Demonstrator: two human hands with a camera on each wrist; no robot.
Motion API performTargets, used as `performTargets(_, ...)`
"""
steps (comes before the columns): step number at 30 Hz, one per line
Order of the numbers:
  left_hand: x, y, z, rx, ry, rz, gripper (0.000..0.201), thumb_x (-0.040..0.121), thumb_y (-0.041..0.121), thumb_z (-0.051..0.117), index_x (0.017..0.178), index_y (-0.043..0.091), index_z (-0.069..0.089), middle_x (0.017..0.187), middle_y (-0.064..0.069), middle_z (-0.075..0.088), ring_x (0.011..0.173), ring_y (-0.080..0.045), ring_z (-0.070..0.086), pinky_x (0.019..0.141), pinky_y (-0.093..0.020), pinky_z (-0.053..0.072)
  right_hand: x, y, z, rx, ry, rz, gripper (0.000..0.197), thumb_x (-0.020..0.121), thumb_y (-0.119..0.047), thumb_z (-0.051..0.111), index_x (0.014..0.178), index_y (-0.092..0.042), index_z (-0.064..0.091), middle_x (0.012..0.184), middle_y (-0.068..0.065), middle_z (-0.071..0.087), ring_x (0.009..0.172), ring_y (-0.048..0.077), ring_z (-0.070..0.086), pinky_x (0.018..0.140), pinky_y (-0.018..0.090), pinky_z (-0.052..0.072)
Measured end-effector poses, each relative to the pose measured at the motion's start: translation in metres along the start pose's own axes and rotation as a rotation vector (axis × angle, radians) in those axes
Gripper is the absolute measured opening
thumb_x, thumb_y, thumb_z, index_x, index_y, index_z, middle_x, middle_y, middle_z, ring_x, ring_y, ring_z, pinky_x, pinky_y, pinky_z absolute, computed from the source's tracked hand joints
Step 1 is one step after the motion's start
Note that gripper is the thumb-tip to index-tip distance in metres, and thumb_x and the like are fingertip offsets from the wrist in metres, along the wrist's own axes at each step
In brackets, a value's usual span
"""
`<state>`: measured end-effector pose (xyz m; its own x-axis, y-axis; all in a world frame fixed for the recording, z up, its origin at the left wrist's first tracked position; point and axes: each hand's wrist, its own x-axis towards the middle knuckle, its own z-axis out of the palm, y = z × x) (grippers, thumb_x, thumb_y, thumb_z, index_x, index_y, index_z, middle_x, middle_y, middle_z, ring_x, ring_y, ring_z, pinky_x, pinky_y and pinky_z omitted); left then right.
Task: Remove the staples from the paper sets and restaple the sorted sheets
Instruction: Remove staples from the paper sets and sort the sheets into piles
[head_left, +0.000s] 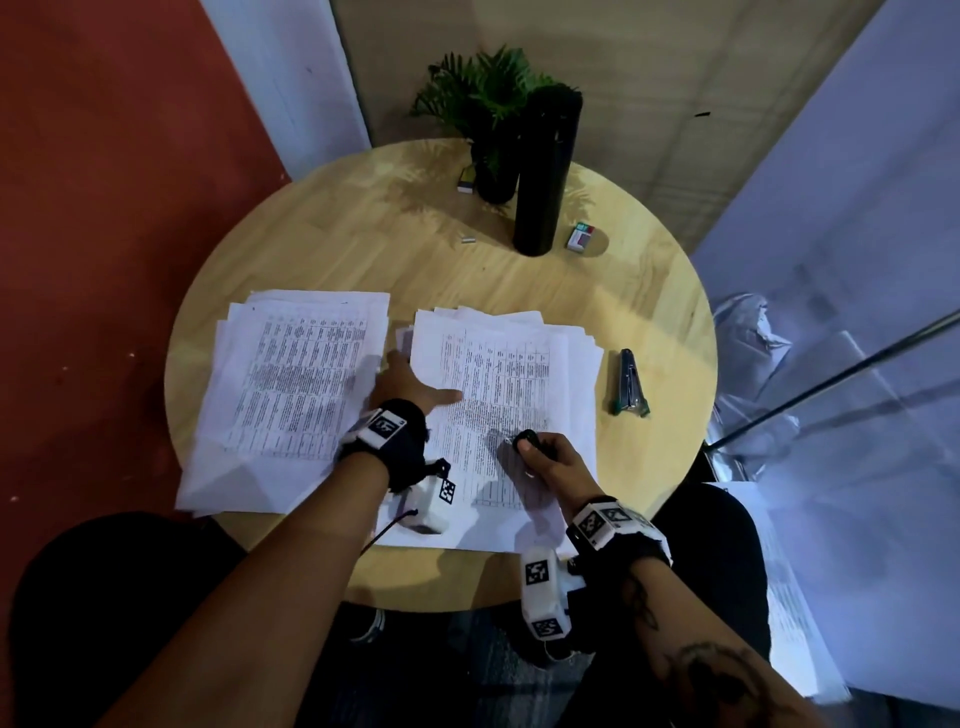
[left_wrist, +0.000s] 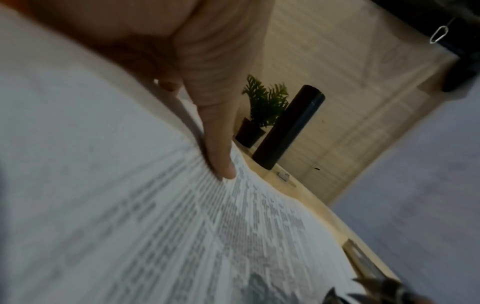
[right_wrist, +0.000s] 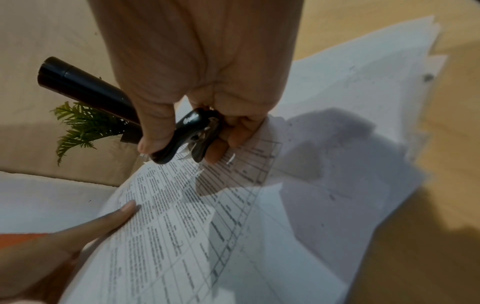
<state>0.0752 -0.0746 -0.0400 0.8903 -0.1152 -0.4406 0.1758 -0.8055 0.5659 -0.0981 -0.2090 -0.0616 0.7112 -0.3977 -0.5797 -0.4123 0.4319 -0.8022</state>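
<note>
Black remover (right_wrist: 182, 137), pinched in my right hand (head_left: 550, 457), points down at the stack (head_left: 519, 364); left fingers (head_left: 400, 364) press flat beside it.

Two loose stacks of white printed sheets, each bearing dense tables of text, lay flat side by side on the round wooden tabletop: the left stack (head_left: 296, 384) fanned unevenly, the right stack (head_left: 511, 415) likewise. A black claw-type staple remover (right_wrist: 185, 136) stood on the right stack's top sheet. A grey metal stapler (head_left: 628, 383) lay right of the sheets.
</note>
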Motion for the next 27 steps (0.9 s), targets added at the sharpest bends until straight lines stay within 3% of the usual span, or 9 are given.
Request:
performTargets(3, 0.003, 0.008, -0.006, 0.013, -0.008, 0.095, 0.074, 0.067, 0.030, 0.084, 0.127, 0.004, 0.048, 0.119, -0.010, 0.062, 0.108, -0.029, 0.059, 0.090, -0.037, 0.048, -0.004, -0.003, 0.002, 0.035, -0.012, 0.022, 0.007, 0.090, -0.005, 0.057, 0.091, -0.009, 0.052, 0.085, 0.004, 0.059, 0.069, 0.008, 0.059, 0.055, 0.013, 0.048)
performTargets(6, 0.012, 0.018, -0.013, -0.101, -0.207, 0.083, 0.041, 0.070, 0.028, 0.082, 0.098, 0.006, 0.061, 0.093, -0.008, 0.062, 0.090, -0.021, 0.057, 0.068, -0.025, 0.045, -0.010, -0.007, 0.004, 0.183, -0.045, 0.009, 0.009, 0.091, 0.006, 0.051, 0.095, -0.001, 0.048, 0.081, 0.009, 0.056, 0.053, 0.002, 0.062, 0.048, 0.013, 0.048)
performTargets(9, 0.019, 0.011, -0.024, -0.218, -0.389, -0.087, 0.071, 0.059, 0.034, 0.084, 0.119, 0.005, 0.059, 0.128, -0.021, 0.058, 0.115, -0.036, 0.056, 0.100, -0.040, 0.044, -0.015, -0.009, 0.004, 0.307, -0.065, 0.001, 0.016, 0.091, 0.011, 0.046, 0.104, 0.003, 0.045, 0.083, 0.012, 0.052, 0.048, 0.002, 0.062, 0.046, 0.013, 0.048)
performTargets(12, 0.021, -0.012, -0.017, -0.123, -0.469, -0.174, 0.092, 0.062, 0.032, 0.086, 0.137, 0.003, 0.043, 0.142, -0.013, 0.045, 0.130, -0.035, 0.043, 0.104, -0.037, 0.038, -0.019, -0.014, 0.006, 0.380, -0.085, 0.000, 0.021, 0.091, 0.014, 0.044, 0.108, 0.003, 0.042, 0.082, 0.013, 0.051, 0.047, 0.004, 0.062, 0.045, 0.014, 0.049)
performTargets(14, 0.017, -0.022, -0.007, -0.149, -0.443, -0.116, 0.096, 0.054, 0.032, 0.092, 0.133, 0.000, 0.047, 0.138, -0.011, 0.051, 0.125, -0.031, 0.050, 0.102, -0.036, 0.041, -0.018, -0.014, 0.005, 0.359, -0.076, 0.027, 0.018, 0.090, 0.014, 0.045, 0.104, 0.003, 0.045, 0.082, 0.013, 0.052, 0.049, 0.006, 0.063, 0.046, 0.015, 0.049)
performTargets(18, 0.007, -0.036, 0.003, -0.200, -0.261, 0.057, 0.051, 0.073, 0.011, 0.079, 0.118, -0.004, 0.060, 0.121, -0.019, 0.063, 0.112, -0.030, 0.060, 0.100, -0.040, 0.045, -0.012, -0.018, -0.003, 0.075, -0.054, 0.013, 0.015, 0.083, 0.006, 0.061, 0.086, -0.008, 0.061, 0.082, 0.007, 0.064, 0.076, 0.021, 0.061, 0.062, 0.023, 0.052)
performTargets(21, -0.009, -0.034, -0.009, -0.343, -0.206, 0.141, 0.047, 0.073, 0.010, 0.079, 0.115, -0.001, 0.062, 0.112, -0.013, 0.067, 0.104, -0.025, 0.064, 0.098, -0.040, 0.046, -0.012, -0.039, -0.013, 0.049, 0.000, -0.065, 0.023, 0.079, 0.007, 0.065, 0.089, -0.014, 0.065, 0.084, 0.003, 0.067, 0.072, 0.014, 0.061, 0.058, 0.018, 0.047)
performTargets(25, -0.031, -0.015, -0.034, -0.483, -0.205, 0.240, 0.030, 0.077, -0.003, 0.072, 0.105, -0.005, 0.064, 0.075, 0.010, 0.071, 0.068, 0.002, 0.066, 0.072, -0.014, 0.052, -0.013, -0.081, -0.021, 0.136, 0.034, -0.206, 0.038, 0.066, -0.007, 0.078, 0.101, -0.016, 0.065, 0.122, 0.011, 0.051, 0.104, 0.021, 0.054, 0.069, 0.017, 0.048)
performTargets(27, -0.037, -0.006, -0.046, -0.524, -0.195, 0.292, 0.029, 0.075, -0.004, 0.073, 0.103, -0.003, 0.066, 0.068, 0.016, 0.070, 0.067, 0.004, 0.066, 0.073, -0.016, 0.053, -0.018, -0.107, -0.024, 0.155, -0.024, -0.240, 0.051, 0.060, -0.008, 0.080, 0.108, -0.013, 0.063, 0.131, 0.007, 0.044, 0.109, 0.018, 0.053, 0.069, 0.018, 0.047)
